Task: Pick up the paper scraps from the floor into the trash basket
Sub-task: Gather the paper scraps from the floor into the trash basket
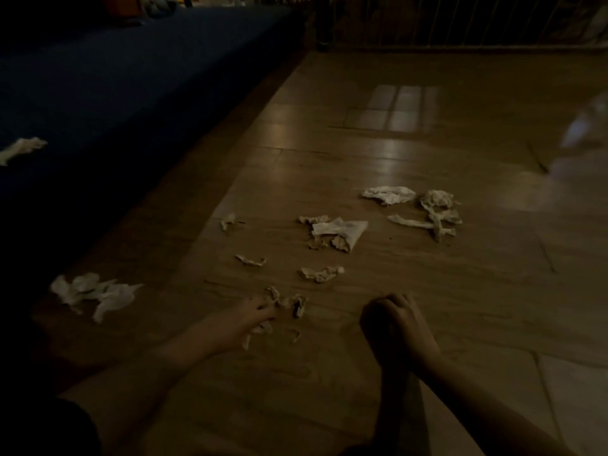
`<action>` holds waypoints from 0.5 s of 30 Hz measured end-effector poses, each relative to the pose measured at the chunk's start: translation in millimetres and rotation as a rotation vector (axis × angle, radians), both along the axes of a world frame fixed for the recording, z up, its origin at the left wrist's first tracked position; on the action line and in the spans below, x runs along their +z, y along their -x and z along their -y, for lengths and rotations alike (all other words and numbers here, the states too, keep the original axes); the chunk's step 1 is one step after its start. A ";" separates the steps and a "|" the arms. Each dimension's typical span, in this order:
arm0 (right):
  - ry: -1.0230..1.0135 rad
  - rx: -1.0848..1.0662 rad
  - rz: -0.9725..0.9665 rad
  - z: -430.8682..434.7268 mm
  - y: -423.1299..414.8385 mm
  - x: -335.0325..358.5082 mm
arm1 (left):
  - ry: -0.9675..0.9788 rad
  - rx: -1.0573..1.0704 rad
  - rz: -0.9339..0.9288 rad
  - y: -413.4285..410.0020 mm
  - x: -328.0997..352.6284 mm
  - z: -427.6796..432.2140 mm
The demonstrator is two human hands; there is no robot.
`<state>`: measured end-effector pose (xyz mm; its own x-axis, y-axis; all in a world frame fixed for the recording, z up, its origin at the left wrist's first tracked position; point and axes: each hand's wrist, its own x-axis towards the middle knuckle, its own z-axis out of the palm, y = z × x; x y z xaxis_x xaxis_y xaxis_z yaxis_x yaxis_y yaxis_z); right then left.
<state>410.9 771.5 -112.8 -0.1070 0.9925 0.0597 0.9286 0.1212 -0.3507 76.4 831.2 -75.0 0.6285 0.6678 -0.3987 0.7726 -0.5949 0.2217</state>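
Observation:
Several crumpled white paper scraps lie on the dim wooden floor (pixel 427 291). My left hand (pixel 253 315) rests low on the floor, fingers curled around small scraps (pixel 297 306) at its tips. My right hand (pixel 391 319) hovers beside it with its fingers closed; I see nothing in it. A folded scrap (pixel 342 230) lies in the middle, a long twisted one (pixel 434 215) at the far right, a flat one (pixel 390 195) behind it. A larger white scrap (pixel 95 292) lies at the left. A blurred pale shape (pixel 582 136) at the right edge may be the trash basket.
A dark blue mattress (pixel 115 77) runs along the left side, with one white scrap (pixel 21 148) on it. A white railing (pixel 460 24) crosses the far end of the floor. Light reflects on the boards (pixel 399 106) beyond the scraps.

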 end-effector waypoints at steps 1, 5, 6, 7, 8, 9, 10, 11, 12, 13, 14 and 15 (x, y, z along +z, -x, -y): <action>-0.011 -0.025 -0.017 -0.7 1.4 -1.2 | -0.008 0.028 0.025 1.7 -6.5 1.2; -0.021 -0.095 -0.141 -14.6 14.5 2.9 | -0.043 0.223 0.013 -0.8 -26.1 -6.9; -0.008 -0.086 -0.195 -20.2 22.5 6.0 | -0.061 0.274 0.024 -2.2 -25.8 -11.1; 0.003 -0.061 -0.246 -26.4 32.7 9.8 | -0.076 0.340 0.058 -1.9 -25.9 -17.3; 0.006 -0.028 -0.298 -32.1 44.9 15.6 | -0.099 0.405 0.119 -2.5 -22.6 -22.5; 0.005 0.010 -0.341 -37.4 58.0 20.3 | -0.129 0.469 0.174 -2.3 -18.0 -29.0; 0.009 0.056 -0.368 -42.1 71.6 24.4 | -0.179 0.510 0.215 -1.9 -12.7 -36.4; 0.012 0.107 -0.385 -45.6 87.1 27.2 | -0.234 0.543 0.246 -1.8 -5.2 -43.6; 0.029 0.160 -0.379 -48.5 101.8 30.5 | -0.277 0.576 0.274 -2.3 2.8 -51.5; 0.063 0.209 -0.386 -49.3 115.1 33.3 | -0.312 0.614 0.290 -2.9 10.6 -59.3; 0.111 0.267 -0.380 -47.4 126.2 34.7 | -0.349 0.637 0.301 -4.6 17.4 -66.6; 0.127 0.334 -0.339 -44.5 133.5 32.0 | -0.370 0.652 0.301 -5.9 21.5 -72.4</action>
